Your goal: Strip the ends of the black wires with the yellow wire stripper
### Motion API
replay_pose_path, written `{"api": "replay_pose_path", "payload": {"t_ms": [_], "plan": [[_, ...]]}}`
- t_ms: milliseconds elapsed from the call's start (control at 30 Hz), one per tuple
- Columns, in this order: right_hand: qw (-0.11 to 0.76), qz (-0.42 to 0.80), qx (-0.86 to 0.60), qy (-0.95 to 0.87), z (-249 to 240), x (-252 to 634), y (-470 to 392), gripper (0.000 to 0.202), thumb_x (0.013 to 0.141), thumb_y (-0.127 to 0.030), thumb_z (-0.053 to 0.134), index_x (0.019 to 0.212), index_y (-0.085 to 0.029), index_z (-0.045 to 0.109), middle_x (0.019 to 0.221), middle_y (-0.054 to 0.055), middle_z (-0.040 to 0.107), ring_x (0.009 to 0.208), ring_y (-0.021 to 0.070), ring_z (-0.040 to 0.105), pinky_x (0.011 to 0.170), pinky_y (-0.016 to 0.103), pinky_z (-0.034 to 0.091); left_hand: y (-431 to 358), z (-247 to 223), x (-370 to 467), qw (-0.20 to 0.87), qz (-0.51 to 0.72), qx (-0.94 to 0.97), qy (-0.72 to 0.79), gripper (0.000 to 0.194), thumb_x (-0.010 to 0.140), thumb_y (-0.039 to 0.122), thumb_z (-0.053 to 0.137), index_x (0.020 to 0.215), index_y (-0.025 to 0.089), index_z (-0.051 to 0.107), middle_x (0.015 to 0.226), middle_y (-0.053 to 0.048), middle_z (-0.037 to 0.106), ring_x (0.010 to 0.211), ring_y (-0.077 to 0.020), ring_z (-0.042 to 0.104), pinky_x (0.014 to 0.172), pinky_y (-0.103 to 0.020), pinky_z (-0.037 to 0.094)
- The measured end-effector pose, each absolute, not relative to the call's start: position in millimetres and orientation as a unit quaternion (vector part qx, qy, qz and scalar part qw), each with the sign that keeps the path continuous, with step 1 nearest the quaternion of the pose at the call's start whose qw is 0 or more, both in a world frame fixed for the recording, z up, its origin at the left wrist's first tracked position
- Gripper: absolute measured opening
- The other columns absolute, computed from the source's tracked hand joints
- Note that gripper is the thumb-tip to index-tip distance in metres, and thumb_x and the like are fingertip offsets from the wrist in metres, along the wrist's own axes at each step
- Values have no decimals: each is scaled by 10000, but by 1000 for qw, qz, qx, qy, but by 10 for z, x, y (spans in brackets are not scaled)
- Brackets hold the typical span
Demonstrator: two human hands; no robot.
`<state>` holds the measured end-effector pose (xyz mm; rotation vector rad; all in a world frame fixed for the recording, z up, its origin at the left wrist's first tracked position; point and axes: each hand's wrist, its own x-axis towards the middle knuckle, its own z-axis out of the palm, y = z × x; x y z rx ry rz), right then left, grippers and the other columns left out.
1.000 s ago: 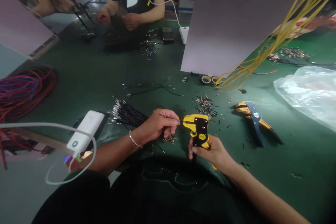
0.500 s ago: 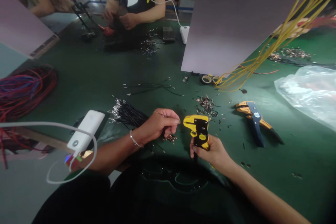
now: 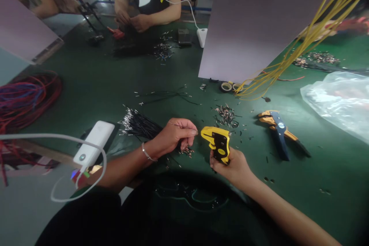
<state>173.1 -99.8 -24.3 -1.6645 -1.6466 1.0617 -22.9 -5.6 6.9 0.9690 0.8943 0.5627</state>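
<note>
Yellow tool (image 3: 221, 141), lower end out of sight inside the right grip (image 3: 235, 166)

A panel (image 3: 242, 27) (greyish) partitions the green tabletop (image 3: 100, 80)

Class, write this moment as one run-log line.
left hand: pinched, by black wires | right hand: grips yellow tool | blue tool: lies on green table

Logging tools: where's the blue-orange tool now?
Head view, right side: the blue-orange tool lies on the table, right of the yellow tool, lower left of the plastic bag.
</note>
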Motion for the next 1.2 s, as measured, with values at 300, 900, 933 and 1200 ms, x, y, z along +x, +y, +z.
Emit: {"api": "replay_pose_path", "payload": {"t_ms": [300,900,933,1200], "plan": [[265,231,-643,-681,-213,1691,-998,130,688,-277,475,645,-194,564,526,17,627,468,162,611,500,238,455,-65,68,-252,748,275,453,399,76,712,192,650,700,125,616,450,15,596,299,-45,431,314,-152,327],[267,291,-651,-648,-194,1690,-932,131,675,-278,484,652,-187,575,535,4,607,469,142,559,485,232,429,-145,42,-230,670,298,528,428,84,734,180,624,671,125,623,462,24,590,306,-16,395,329,-141,283],[268,293,-650,-648,-195,1690,-929,132,670,-273,481,657,-185,578,539,5,610,471,143,562,486,232,430,-145,42,-227,669,297,530,429,84,734,180,622,670,127,622,464,25,589,308,-15,396,330,-140,285],[280,211,-650,-674,-245,1651,-1002,120,704,-280,473,649,-196,539,513,11,590,441,154,568,482,241,429,-102,74,-225,672,319,505,438,91,717,201,628,665,128,610,450,25,579,299,-24,399,317,-147,282]]}}
